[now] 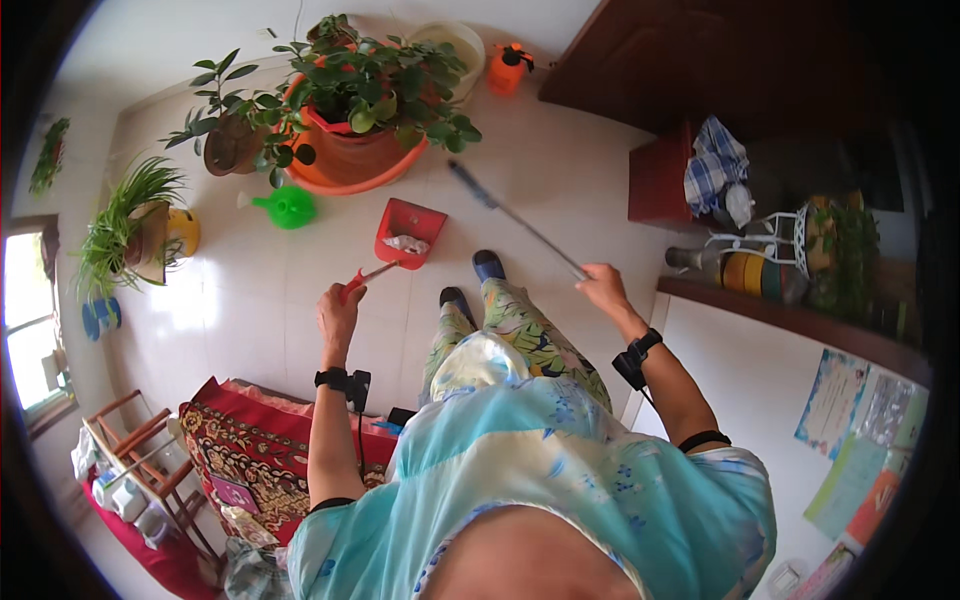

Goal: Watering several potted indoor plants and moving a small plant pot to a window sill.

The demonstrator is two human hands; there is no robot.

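Note:
My left hand [338,318] is closed around the red handle of a dustpan [418,222], out in front of me near the floor. Some whitish, crumpled litter [408,244] lies in the pan. On the other side, my right hand [604,290] grips the end of a long grey handle. It belongs to a broom [535,232] whose dark, narrow head points away toward the potted plants. The broom head is apart from the dustpan, to its right. Whether either tool touches the floor I cannot tell.
Beyond the dustpan stand a large orange basin [375,182] with a leafy plant, a green watering can [288,207] and an orange spray bottle [507,70]. A spiky potted plant [130,235] is at left. A red patterned cover [250,450] lies near my left arm; a shelf [800,325] is at right.

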